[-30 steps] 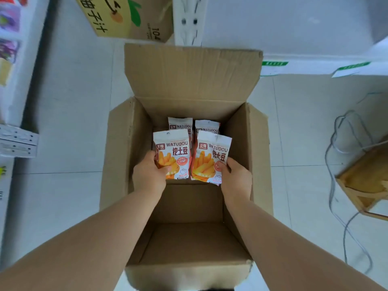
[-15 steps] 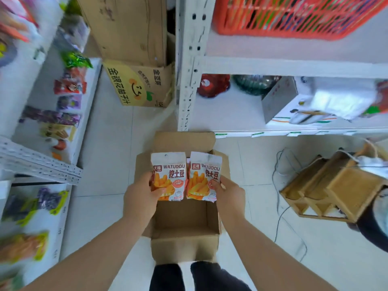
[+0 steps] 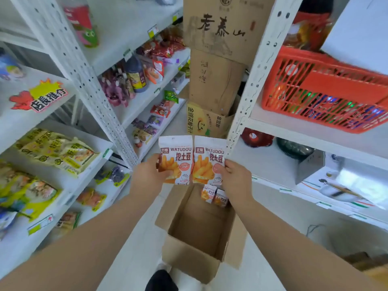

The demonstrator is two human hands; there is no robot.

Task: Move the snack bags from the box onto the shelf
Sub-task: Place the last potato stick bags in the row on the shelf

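Observation:
My left hand [image 3: 150, 175] grips a white and orange WATUDOU snack bag [image 3: 178, 153] by its lower left corner. My right hand [image 3: 236, 179] pinches a second, matching snack bag [image 3: 207, 158] by its lower right edge. Both bags are upright, side by side, held in the air above the open cardboard box [image 3: 189, 255] on the floor. Two more snack bags [image 3: 214, 196] stand at the box's far end. White shelves [image 3: 63, 183] stocked with snack packets rise at my left.
A white perforated shelf post [image 3: 252, 80] stands just behind the right bag. A red plastic basket [image 3: 323, 91] sits on the right shelving. Stacked cardboard cartons [image 3: 214, 59] fill the aisle end. Yellow-green packets [image 3: 56, 150] lie on the left shelf.
Both hands have lifted the two bags up out of the box to chest height. My view has risen from the box to the shelves on both sides.

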